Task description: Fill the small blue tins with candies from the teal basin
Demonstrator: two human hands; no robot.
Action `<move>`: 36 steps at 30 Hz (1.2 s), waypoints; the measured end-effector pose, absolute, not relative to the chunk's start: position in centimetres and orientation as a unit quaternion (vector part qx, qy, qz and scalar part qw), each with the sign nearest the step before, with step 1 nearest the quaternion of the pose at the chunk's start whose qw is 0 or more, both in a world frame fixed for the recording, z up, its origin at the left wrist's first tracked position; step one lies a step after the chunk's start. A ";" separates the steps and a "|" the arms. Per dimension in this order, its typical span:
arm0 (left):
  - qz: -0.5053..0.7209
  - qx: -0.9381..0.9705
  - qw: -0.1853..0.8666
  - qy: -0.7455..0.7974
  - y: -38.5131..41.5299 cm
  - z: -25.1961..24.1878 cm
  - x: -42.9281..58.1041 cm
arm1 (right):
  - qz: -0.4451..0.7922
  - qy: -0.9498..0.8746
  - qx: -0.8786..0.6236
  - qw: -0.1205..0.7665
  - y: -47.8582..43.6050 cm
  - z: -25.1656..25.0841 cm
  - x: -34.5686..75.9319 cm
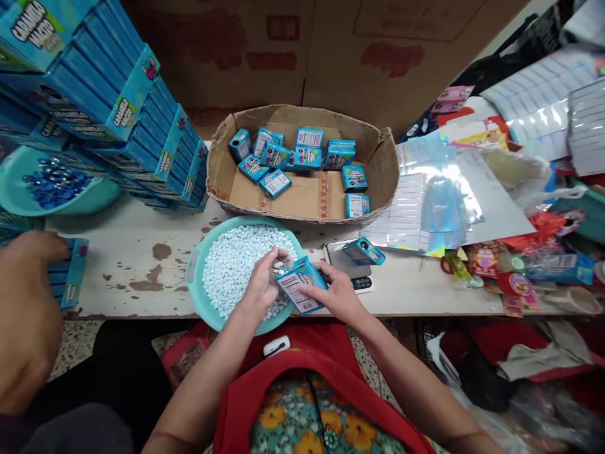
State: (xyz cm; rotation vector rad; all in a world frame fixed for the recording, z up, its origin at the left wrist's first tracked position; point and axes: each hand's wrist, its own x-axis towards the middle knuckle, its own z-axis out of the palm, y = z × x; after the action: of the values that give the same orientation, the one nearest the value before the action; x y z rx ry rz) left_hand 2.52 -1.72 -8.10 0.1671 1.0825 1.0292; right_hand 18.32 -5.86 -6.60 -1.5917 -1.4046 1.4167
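My right hand (338, 291) grips a small blue candy box (302, 287), tilted over the right edge of a turquoise basin (195, 299). Pale blue candies (236, 261) fill much of that basin. Curled fingers of my left hand (267, 277) hold a few of the candies against the upper left end of the box. Just right of my hands, another blue candy box (363, 251) with a dark round opening lies on a small digital scale (334, 255).
Behind the basin stands a cut-down cardboard box (302, 213) with several blue candy boxes. Stacked display boxes (123, 116) rise at left. A co-worker's hand (28, 309) is on a display box at far left. Holographic sheets (449, 202) and packets (515, 284) cover the right side.
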 end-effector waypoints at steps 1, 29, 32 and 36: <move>0.464 0.080 0.734 0.489 -1.8 -8.0 2.3 | 0.534 -0.519 -0.598 0.297 -5.9 -6.8 18.1; 0.508 0.024 0.688 0.517 0.6 -7.3 -1.2 | 0.502 -0.438 -0.558 0.496 -7.9 -7.0 16.6; 0.420 0.048 0.738 0.526 0.7 -7.7 -2.5 | 0.486 -0.413 -0.577 0.509 -8.2 -6.8 17.7; 0.411 0.058 0.747 0.520 1.0 -7.5 -2.8 | 0.491 -0.396 -0.581 0.514 -9.4 -6.1 20.4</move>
State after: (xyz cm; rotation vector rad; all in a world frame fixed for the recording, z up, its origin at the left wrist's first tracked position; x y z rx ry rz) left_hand -2.78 0.95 -7.50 0.1259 1.1381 0.8986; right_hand 20.35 -9.43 -6.06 -1.3956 -0.9527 1.1813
